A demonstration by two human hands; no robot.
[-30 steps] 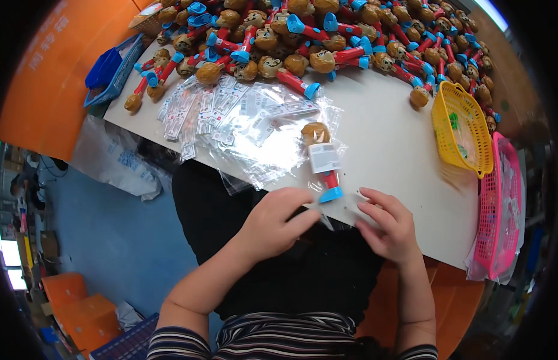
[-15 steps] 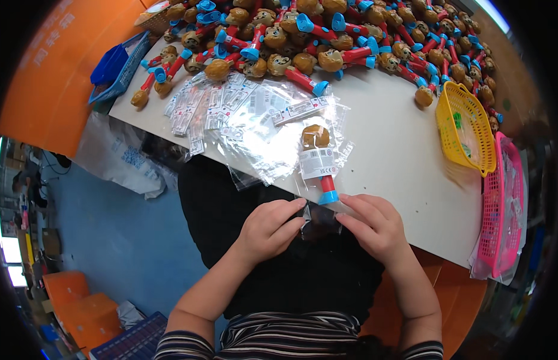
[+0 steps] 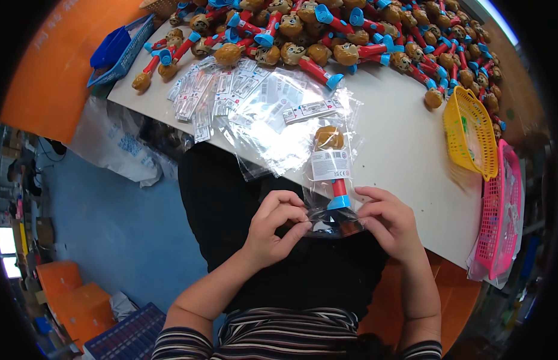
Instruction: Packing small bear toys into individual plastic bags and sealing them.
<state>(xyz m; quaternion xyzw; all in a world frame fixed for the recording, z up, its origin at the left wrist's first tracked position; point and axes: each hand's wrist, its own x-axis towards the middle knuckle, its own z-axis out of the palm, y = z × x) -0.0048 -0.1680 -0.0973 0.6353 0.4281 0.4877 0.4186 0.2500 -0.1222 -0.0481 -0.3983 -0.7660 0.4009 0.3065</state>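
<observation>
A clear plastic bag [image 3: 358, 161] lies over the table's near edge, its near end hanging above my lap. Inside it rests a toy [image 3: 340, 191] with a round brown-haired head, a red stem and a flared blue foot pointing toward me. A white printed label [image 3: 330, 165] covers part of the stem. My left hand [image 3: 277, 227] pinches the left corner of the bag's near end. At the right corner, my right hand [image 3: 391, 221] grips the film between thumb and fingers. The film is stretched between both hands, just below the blue foot.
Loose clear bags with printed cards [image 3: 255, 108] lie left of the bagged toy. A large heap of similar toys [image 3: 315, 51] covers the table's far side. Yellow [image 3: 471, 135] and pink [image 3: 498, 216] baskets stand at the right, a blue basket [image 3: 126, 57] at the far left.
My hands have moved apart, pulling the bag's near end wider and flatter. My right hand has shifted right. My view has turned slightly, so the table contents sit a little differently.
</observation>
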